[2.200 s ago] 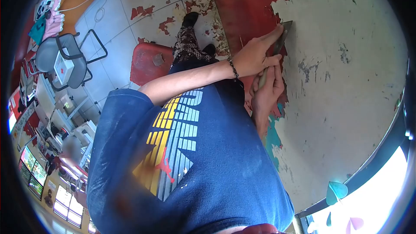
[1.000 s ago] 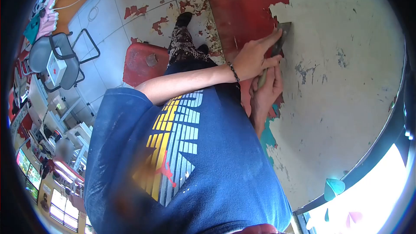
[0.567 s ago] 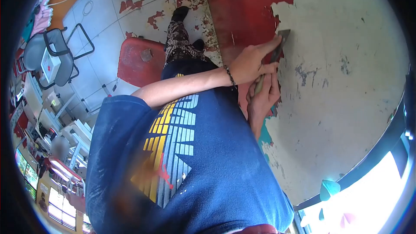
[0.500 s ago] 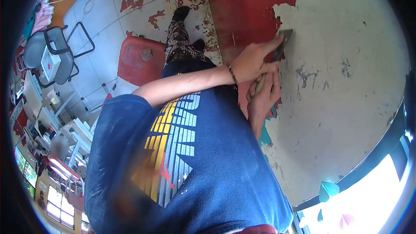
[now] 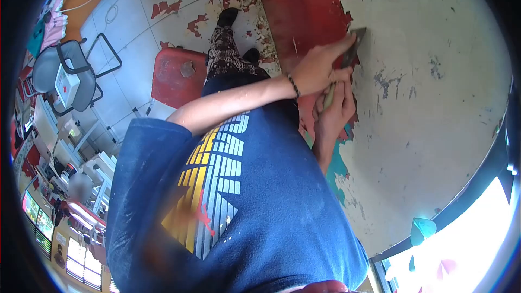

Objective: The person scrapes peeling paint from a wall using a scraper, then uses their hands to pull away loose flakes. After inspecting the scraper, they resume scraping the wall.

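The scraper, a flat grey metal blade on a pale yellowish-green handle [image 5: 353, 51], lies against the scuffed, cream-white wall [image 5: 423, 108], at the ragged border of the glossy red paint coat [image 5: 309, 5]. Whether the blade edge sits beneath the paint, I cannot tell. My right hand [image 5: 339, 103] grips the handle, fingers wrapped around it and covering most of its length. My left hand [image 5: 317, 68] is forward of it: the index finger extends along the blade, its tip near the upper corner, and the thumb crosses near the neck. The remaining left fingers are hidden; I cannot tell whether they are closed. A dark beaded bracelet [image 5: 293, 86] encircles the left wrist. Below the right hand, a turquoise paint patch [image 5: 337, 168] borders the wall.

My navy-blue fabric shirt [image 5: 287, 184] carries striped yellow and white block lettering [image 5: 227, 165], turned sideways and running up to my left forearm; the full word is not legible. A small red figure [image 5: 204, 220] is printed across it. A brown out-of-focus blur obscures part of the print.

Further out, a red flat-topped seat [image 5: 172, 87] bears a small greyish piece [image 5: 188, 69]. A white box marked with a red cross [image 5: 67, 87] rests on a grey chair with a black frame [image 5: 46, 70]. The room beyond is too small to make out.
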`<state>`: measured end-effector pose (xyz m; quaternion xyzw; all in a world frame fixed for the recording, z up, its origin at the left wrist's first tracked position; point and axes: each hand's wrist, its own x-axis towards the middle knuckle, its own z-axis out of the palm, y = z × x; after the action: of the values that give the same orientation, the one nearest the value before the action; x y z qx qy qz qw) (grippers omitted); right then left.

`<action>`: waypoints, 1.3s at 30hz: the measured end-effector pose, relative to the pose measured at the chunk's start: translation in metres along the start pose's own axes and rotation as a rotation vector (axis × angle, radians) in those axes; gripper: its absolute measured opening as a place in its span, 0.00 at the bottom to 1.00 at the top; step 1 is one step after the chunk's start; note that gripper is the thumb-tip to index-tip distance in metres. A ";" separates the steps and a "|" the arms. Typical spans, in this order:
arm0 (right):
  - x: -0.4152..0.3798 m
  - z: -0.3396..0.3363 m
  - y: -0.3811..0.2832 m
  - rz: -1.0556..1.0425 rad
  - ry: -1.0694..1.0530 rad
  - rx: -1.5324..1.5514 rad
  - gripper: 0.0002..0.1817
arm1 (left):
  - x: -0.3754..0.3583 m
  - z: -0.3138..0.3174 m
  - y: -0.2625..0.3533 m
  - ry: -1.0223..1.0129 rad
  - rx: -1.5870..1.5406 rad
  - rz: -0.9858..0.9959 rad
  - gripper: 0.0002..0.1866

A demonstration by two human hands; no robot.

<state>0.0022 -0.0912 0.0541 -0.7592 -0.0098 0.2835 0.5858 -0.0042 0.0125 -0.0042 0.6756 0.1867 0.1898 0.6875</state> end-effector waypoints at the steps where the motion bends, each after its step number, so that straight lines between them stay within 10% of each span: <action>1: 0.007 0.001 0.000 -0.012 -0.010 0.005 0.16 | 0.001 0.004 -0.001 0.095 0.107 0.185 0.39; 15: 0.041 0.007 0.011 -0.091 -0.031 0.007 0.15 | 0.025 -0.017 0.015 0.120 0.041 -0.086 0.34; 39: 0.001 0.023 -0.015 0.038 0.026 0.143 0.20 | 0.014 -0.013 0.000 0.057 0.030 0.099 0.33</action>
<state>-0.0019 -0.0656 0.0636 -0.7189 0.0323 0.2847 0.6333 0.0011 0.0312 -0.0040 0.6887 0.1752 0.2399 0.6614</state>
